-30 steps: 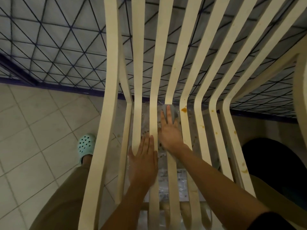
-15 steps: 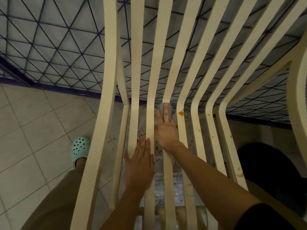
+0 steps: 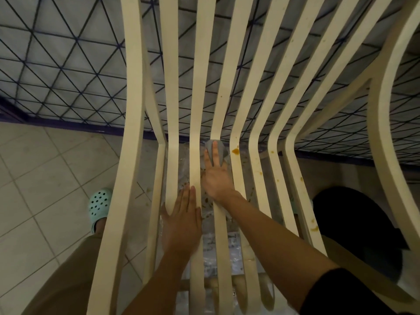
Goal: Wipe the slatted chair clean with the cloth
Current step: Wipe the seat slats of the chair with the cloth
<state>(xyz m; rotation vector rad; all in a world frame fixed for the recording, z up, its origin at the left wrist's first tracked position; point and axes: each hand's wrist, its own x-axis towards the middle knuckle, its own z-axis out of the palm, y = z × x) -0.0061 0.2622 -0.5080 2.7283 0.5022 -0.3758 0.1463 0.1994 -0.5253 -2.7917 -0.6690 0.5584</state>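
A cream slatted chair [image 3: 202,92] fills the view, its slats bending where the back meets the seat. My right hand [image 3: 216,176] presses a grey cloth [image 3: 210,149] flat on a middle slat at that bend. My left hand [image 3: 181,221] lies flat, fingers together, on the seat slats just left of and nearer than the right hand. An orange stain [image 3: 235,151] sits on the slat right of the cloth. Smaller orange spots [image 3: 314,228] dot the slats further right.
Clear plastic sheeting [image 3: 218,246] lies under the seat. A tiled floor [image 3: 41,169] is at left, with my foot in a mint clog [image 3: 99,204]. A wall with a dark triangular grid [image 3: 68,64] stands behind the chair. A dark round object [image 3: 354,221] is at right.
My right hand with the cloth stays pressed at the bend of the same slat, barely shifted. My left hand keeps its place on the seat. The view has drifted slightly.
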